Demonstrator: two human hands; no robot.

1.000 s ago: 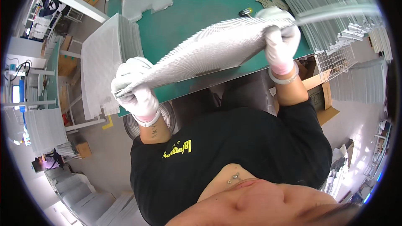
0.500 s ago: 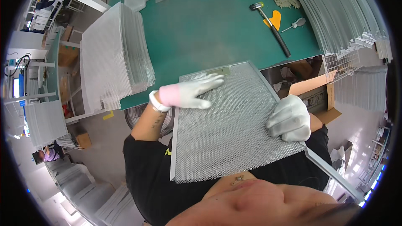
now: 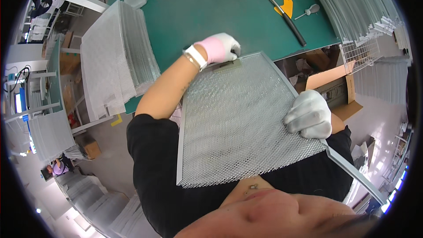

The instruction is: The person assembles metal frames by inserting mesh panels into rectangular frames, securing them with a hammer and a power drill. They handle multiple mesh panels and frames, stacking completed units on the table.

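A silvery metal mesh filter panel (image 3: 238,119) leans between my body and the bench edge, with metal frame strips along its far, left and right sides. Bare mesh shows at its near edge. The right frame strip (image 3: 354,174) sticks out past that corner, angled away from the mesh. My left hand (image 3: 224,46), in a white glove with a pink cuff, is curled at the far frame edge, beside a small rectangular plate (image 3: 227,65). My right hand (image 3: 309,115), also gloved, is closed around the panel's right side; its fingertips lie on the mesh.
On the green bench (image 3: 198,13) lie a mallet (image 3: 284,17), an orange scraper (image 3: 287,5) and a screwdriver (image 3: 307,11). Mesh sheets (image 3: 110,57) are stacked at left, frame strips (image 3: 352,4) at far right. An open cardboard box (image 3: 339,90) stands below the bench, near a wire basket (image 3: 359,57).
My left hand has gone from lying flat on the mesh to curling at the far frame edge. The panel has shifted slightly away from me; my right hand keeps its hold.
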